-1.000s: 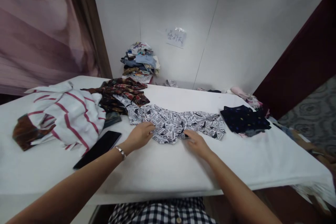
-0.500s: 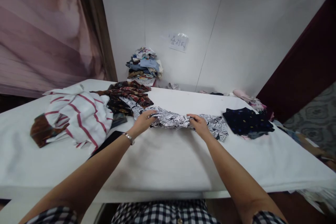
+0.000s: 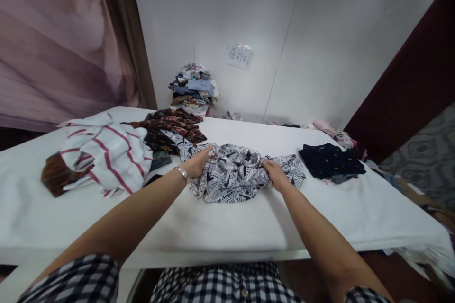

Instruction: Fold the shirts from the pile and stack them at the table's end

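Right, from the left of the white-covered tabletop (image 3: 227,236): a brown garment (image 3: 57,175) pokes out, with a white garment with red stripes (image 3: 117,156) heaped beside it in loose, rumpled folds. Next along, a dark plaid garment (image 3: 174,123) sprawls towards the back edge, and a sliver of something black (image 3: 153,178) peeks out by the left forearm, mostly hidden. Beyond the back edge, a tall pile of clothes (image 3: 195,86) is stacked near the wall.

And there's the left hand (image 3: 199,162), bracelet (image 3: 182,173) at the wrist, its fingers closed around cloth at the left side of a black-and-white print shirt (image 3: 234,175), their tips partly out of sight. That shirt sits mid-tabletop, bunched between both hands, its lettered panel facing up and hanging towards the front edge. Over on its other side, the right hand (image 3: 276,174) has its fingers curled tight on a gathered fold, one sleeve spreading out past it.

Further right, a dark navy garment (image 3: 330,162) lies flat and folded, and behind it a pink cloth (image 3: 324,127) is bundled at the back right corner.
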`<state>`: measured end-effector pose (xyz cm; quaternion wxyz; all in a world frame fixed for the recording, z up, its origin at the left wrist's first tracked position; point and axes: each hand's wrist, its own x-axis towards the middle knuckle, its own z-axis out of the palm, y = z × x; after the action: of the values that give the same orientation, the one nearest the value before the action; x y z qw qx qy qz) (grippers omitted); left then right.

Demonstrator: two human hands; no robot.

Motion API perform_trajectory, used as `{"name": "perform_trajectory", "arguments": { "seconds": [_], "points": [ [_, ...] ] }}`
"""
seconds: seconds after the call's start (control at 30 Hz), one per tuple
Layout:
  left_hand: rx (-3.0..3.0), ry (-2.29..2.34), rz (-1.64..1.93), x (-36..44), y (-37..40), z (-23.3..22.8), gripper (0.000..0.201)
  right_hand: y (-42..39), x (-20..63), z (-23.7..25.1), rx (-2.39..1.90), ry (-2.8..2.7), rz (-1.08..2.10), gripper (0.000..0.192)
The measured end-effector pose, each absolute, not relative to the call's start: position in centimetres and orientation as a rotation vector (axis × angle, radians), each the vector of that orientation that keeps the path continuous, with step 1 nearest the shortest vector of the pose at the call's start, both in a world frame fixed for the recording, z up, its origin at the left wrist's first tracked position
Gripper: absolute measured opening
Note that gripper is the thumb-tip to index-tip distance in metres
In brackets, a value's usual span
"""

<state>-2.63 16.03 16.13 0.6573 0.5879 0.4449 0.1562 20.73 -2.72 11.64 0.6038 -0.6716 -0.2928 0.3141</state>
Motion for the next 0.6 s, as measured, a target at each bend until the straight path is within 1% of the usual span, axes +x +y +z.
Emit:
{"name": "perform_trajectory", "arguments": {
  "seconds": [0.07,0.1,0.2,0.23,0.3,0.33,0.37,0.43,0.5,0.53,0.6],
  "points": [
    [1.440,1.106,0.283,-3.7,16.1,14.1,0.079,-3.8,21.2,10.5,-1.602,-0.645,0.782,0.039],
    [1.516,1.113,0.244,-4.4,15.8,13.3,0.081,-4.4,21.4,10.1,-1.625,-0.663,0.797,0.047],
    [1.726,1.068,0.179,-6.0,14.4,12.1,0.082,-6.2,21.5,9.1,-1.711,-0.785,0.813,0.076],
    [1.769,1.073,0.184,-6.4,13.9,12.0,0.082,-6.6,21.4,8.8,-1.737,-0.821,0.808,0.083],
    [1.876,1.102,0.196,-6.8,12.9,11.9,0.079,-7.2,21.1,8.6,-1.786,-0.852,0.789,0.089],
    [1.963,1.116,0.173,-6.9,12.6,11.9,0.073,-7.3,21.0,8.6,-1.809,-0.851,0.780,0.087],
    [2.070,1.126,0.127,-7.0,12.3,11.9,0.064,-7.4,20.9,8.6,-1.829,-0.854,0.777,0.080],
    [2.263,1.125,0.007,-7.1,12.2,11.9,0.042,-7.4,20.9,8.8,-1.860,-0.881,0.789,0.056],
    [2.372,1.097,-0.055,-7.3,12.3,12.1,0.026,-7.3,21.4,9.3,-1.866,-0.930,0.825,0.029],
    [2.414,1.085,-0.044,-7.4,12.5,12.5,0.023,-7.2,21.8,9.7,-1.858,-0.962,0.827,0.022],
    [2.481,1.083,0.012,-7.7,12.8,13.6,0.023,-7.1,22.8,10.9,-1.841,-1.029,0.748,0.021]
  ]
}}
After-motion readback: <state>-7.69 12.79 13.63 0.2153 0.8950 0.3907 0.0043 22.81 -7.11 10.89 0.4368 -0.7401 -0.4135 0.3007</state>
